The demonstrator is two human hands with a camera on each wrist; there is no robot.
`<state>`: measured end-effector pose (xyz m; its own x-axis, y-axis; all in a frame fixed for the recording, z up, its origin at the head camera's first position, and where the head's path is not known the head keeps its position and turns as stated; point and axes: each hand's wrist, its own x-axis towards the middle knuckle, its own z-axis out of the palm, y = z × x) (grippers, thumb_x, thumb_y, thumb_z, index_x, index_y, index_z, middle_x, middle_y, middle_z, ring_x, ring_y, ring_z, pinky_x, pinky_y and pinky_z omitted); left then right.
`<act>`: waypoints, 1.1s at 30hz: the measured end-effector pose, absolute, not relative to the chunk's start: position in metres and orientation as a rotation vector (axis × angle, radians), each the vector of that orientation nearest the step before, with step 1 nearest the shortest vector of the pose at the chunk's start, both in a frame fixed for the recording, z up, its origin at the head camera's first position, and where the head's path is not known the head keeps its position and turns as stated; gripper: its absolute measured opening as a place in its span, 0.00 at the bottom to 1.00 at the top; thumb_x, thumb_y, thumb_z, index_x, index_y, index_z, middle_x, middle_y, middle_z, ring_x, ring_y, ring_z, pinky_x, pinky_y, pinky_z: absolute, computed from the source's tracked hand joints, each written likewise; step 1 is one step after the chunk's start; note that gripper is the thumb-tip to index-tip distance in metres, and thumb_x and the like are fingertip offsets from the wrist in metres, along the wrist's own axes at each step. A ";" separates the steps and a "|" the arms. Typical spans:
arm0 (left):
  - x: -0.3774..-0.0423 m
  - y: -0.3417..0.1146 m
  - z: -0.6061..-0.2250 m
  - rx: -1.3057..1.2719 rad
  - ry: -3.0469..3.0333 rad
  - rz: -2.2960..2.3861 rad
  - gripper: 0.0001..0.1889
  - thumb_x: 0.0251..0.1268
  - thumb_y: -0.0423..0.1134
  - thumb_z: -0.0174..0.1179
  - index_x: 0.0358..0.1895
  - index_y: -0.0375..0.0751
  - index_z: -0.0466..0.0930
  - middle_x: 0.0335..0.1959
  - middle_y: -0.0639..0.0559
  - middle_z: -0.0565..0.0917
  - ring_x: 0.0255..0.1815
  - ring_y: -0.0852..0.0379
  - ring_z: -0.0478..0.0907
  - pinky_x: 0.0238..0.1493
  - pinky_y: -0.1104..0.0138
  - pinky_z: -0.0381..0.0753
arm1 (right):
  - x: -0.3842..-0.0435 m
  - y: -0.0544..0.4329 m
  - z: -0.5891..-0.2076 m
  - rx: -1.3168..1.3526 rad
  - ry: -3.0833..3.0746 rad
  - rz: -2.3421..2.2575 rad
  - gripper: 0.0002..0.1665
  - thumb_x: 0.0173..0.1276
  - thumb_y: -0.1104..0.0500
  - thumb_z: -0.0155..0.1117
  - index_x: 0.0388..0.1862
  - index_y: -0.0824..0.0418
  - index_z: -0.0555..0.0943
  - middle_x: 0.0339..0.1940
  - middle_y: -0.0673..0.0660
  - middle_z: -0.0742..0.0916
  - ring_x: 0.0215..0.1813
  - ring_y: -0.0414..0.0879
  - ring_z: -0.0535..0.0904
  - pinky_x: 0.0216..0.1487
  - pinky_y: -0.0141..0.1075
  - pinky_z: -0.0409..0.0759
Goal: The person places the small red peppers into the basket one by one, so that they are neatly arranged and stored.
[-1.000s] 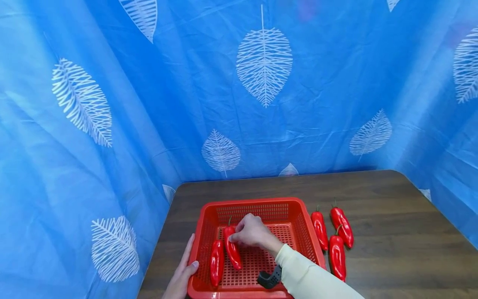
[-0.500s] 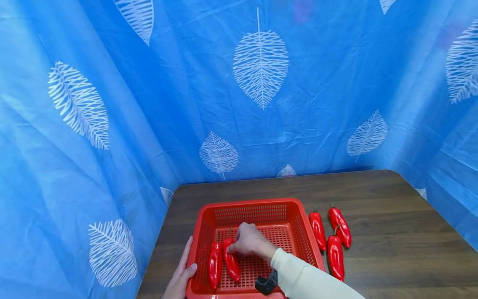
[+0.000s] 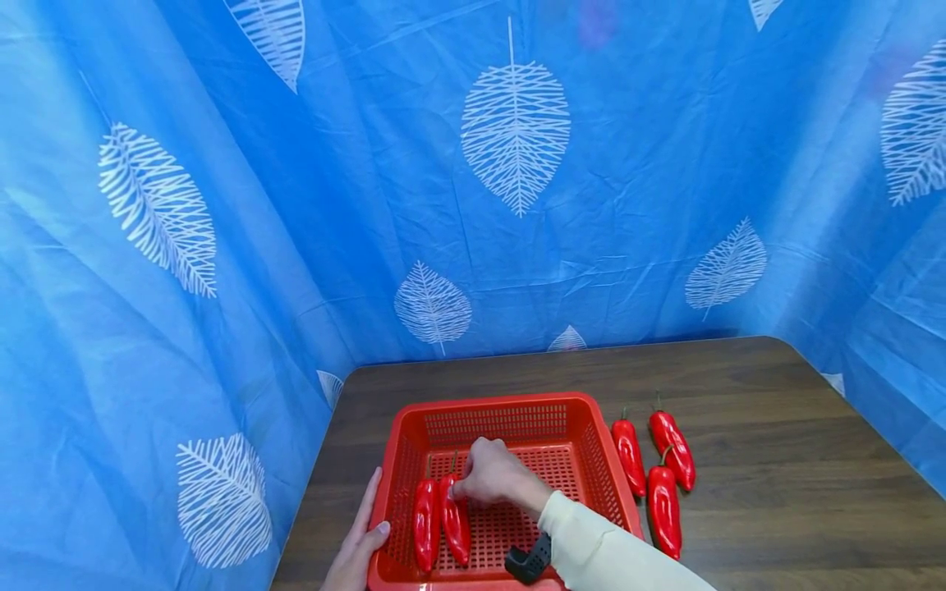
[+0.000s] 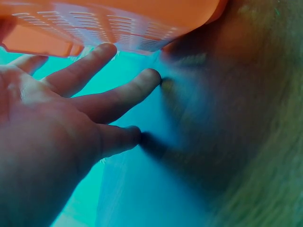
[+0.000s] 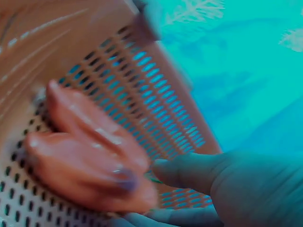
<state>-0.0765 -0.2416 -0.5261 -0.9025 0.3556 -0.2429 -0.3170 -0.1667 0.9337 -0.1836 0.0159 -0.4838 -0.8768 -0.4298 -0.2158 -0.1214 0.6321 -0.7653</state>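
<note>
My right hand (image 3: 491,472), inside the red plastic basket (image 3: 480,402), pinches a glossy red chili pepper (image 3: 456,529) near its stem end. That pepper lies low over the slotted floor, beside and nearly parallel to another red chili pepper (image 3: 425,525). Both peppers show in the right wrist view, with my thumb (image 5: 173,171) at their stem end. My left hand (image 3: 358,538) rests at the basket's left side, thumb on the rim. In the left wrist view its fingers (image 4: 118,97) stretch out spread, under the basket wall (image 4: 137,26).
Three more red chili peppers lie on the wooden table (image 3: 776,460) right of the basket: one (image 3: 628,455) close to its wall, one (image 3: 672,450) farther back, one (image 3: 665,513) nearer. A blue leaf-print curtain (image 3: 606,246) hangs behind and at both sides.
The pinched pepper has moved lower and swung straighter, closer alongside the other pepper. My right hand came slightly nearer; the left hand keeps its place at the basket.
</note>
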 end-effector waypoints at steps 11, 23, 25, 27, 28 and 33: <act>-0.078 -0.241 -0.528 0.031 1.666 2.116 0.44 0.91 0.45 0.45 0.89 0.72 0.20 0.90 0.29 0.31 0.81 0.41 0.67 0.70 0.38 0.81 | -0.192 0.051 -0.448 -0.439 2.224 -1.406 0.10 0.71 0.55 0.79 0.39 0.62 0.94 0.35 0.60 0.94 0.39 0.56 0.94 0.42 0.49 0.95; -0.078 -0.242 -0.529 0.062 1.676 2.119 0.44 0.91 0.44 0.44 0.89 0.71 0.20 0.90 0.28 0.30 0.81 0.42 0.66 0.72 0.39 0.80 | -0.205 0.144 -0.424 -0.425 1.930 -1.755 0.28 0.79 0.53 0.71 0.65 0.75 0.84 0.53 0.66 0.94 0.55 0.60 0.93 0.60 0.53 0.91; -0.077 -0.242 -0.529 0.060 1.664 2.126 0.44 0.91 0.45 0.44 0.89 0.71 0.20 0.90 0.28 0.30 0.81 0.44 0.67 0.72 0.40 0.80 | -0.206 0.160 -0.424 -0.428 1.907 -1.796 0.30 0.81 0.53 0.70 0.67 0.77 0.81 0.55 0.67 0.93 0.56 0.61 0.93 0.61 0.52 0.90; -0.077 -0.242 -0.529 0.079 1.674 2.127 0.44 0.91 0.44 0.44 0.89 0.70 0.19 0.90 0.28 0.30 0.81 0.45 0.66 0.73 0.42 0.80 | -0.205 0.174 -0.423 -0.431 1.902 -1.820 0.32 0.82 0.53 0.68 0.70 0.79 0.78 0.57 0.68 0.92 0.59 0.62 0.92 0.62 0.51 0.90; -0.077 -0.242 -0.529 0.090 1.681 2.127 0.44 0.91 0.45 0.44 0.89 0.70 0.19 0.89 0.28 0.30 0.81 0.45 0.66 0.73 0.42 0.80 | -0.205 0.181 -0.423 -0.430 1.904 -1.826 0.33 0.83 0.53 0.67 0.71 0.79 0.77 0.58 0.68 0.92 0.59 0.61 0.92 0.62 0.49 0.90; -0.076 -0.242 -0.529 0.118 1.718 2.121 0.43 0.92 0.45 0.43 0.89 0.68 0.20 0.89 0.26 0.30 0.82 0.44 0.64 0.72 0.46 0.81 | -0.201 0.213 -0.425 -0.374 1.937 -1.854 0.36 0.85 0.52 0.64 0.76 0.80 0.73 0.62 0.67 0.91 0.62 0.58 0.91 0.62 0.45 0.90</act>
<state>-0.0756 -0.2419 -0.5288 -0.9136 0.3616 -0.1860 -0.2571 -0.1592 0.9532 -0.2006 0.2126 -0.4254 -0.8705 -0.4771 -0.1210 0.1000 0.0693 -0.9926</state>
